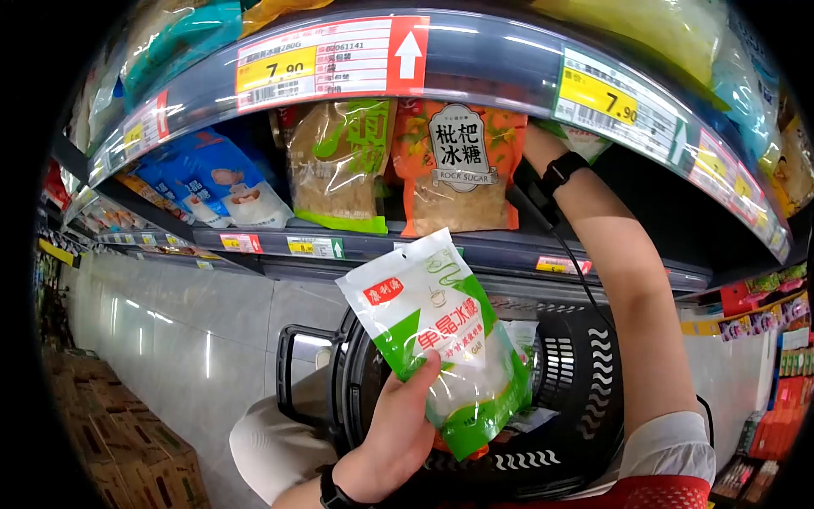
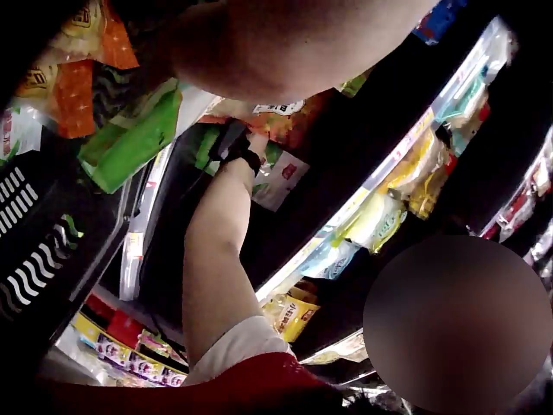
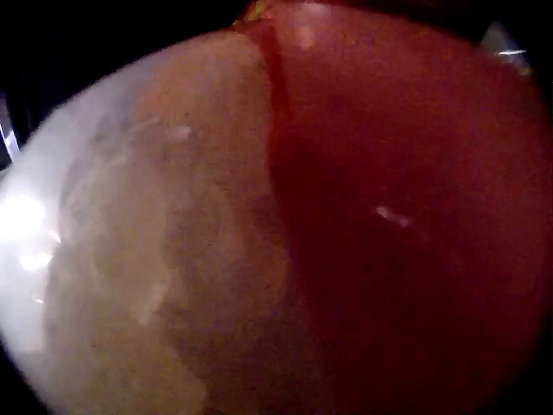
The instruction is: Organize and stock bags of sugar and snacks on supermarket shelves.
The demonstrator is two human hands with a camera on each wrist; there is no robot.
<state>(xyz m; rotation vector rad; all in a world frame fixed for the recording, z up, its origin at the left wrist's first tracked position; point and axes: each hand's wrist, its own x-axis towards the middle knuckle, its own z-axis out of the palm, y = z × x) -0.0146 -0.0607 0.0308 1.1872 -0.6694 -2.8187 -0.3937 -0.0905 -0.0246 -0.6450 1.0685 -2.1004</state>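
My left hand [image 1: 398, 428] holds a white and green bag of rock sugar [image 1: 458, 339], its thumb across the front and the other fingers hidden behind. The bag is tilted above a black shopping basket [image 1: 593, 407]. My right hand [image 1: 544, 151] reaches into the shelf, beside an orange bag of rock sugar [image 1: 458, 170]; its fingers are hidden, and I cannot tell whether they grip anything. In the left wrist view a green and white packet [image 2: 281, 180] lies by the right hand [image 2: 257, 143]. A bag with clear and red parts [image 3: 173, 259] fills the right wrist view.
Above the right forearm curves a shelf edge with price labels [image 1: 331, 64]. A brown and green bag [image 1: 339, 165] and blue packets [image 1: 212, 178] stand on the left of the shelf. Cardboard boxes [image 1: 127, 450] are stacked at lower left. A black cable [image 1: 577, 263] hangs from the right wrist.
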